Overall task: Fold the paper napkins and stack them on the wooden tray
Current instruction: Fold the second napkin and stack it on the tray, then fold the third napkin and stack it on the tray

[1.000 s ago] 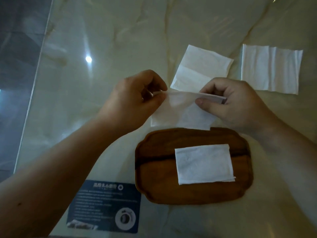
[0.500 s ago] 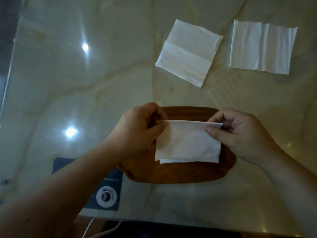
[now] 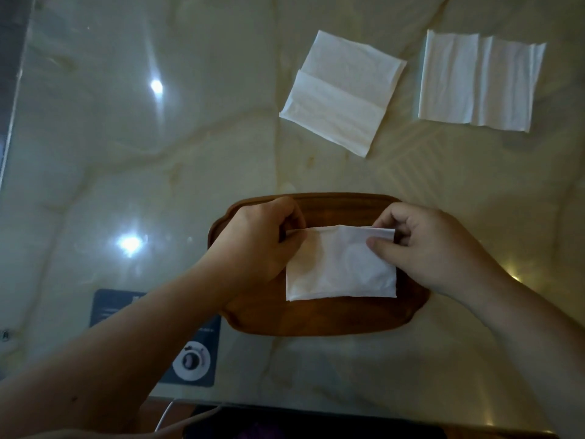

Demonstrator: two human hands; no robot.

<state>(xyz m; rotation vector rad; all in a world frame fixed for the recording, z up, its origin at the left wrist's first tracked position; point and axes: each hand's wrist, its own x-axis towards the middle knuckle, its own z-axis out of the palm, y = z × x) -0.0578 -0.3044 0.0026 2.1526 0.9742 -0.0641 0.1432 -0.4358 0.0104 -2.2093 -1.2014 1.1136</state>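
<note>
Three white paper napkins are in sight, along with one wooden tray and one dark blue printed card, all on a glossy marble-patterned tabletop point(image 3: 126, 169) that catches two bright spots of light. Furthest left lies the blue card point(image 3: 152, 337), flat near the table's front edge, partly covered by the person's left forearm; a round white emblem shows at its lower right corner. Next comes the left hand point(image 3: 256, 245), curled nearly closed, thumb and fingers pinching the upper left corner of the folded napkin point(image 3: 342, 267). That napkin is a neat rectangle, folded over on itself, and it sits over the middle of the wooden tray point(image 3: 316, 318), its lower edge down against the wood as far as I can tell, while its top edge is pinched up between both hands. The tray is an oval-cornered dark brown board, lying just in front of the person. The right hand point(image 3: 424, 248) is likewise mostly closed, thumb on top and fingers tucked behind, gripping the napkin's upper right corner. Farther back on the table, well apart from the tray, a second napkin point(image 3: 342, 93) lies flat and turned at an angle, with a crease across it. To its right, near but not touching, the third napkin point(image 3: 478, 80) lies spread out, showing vertical creases.
</note>
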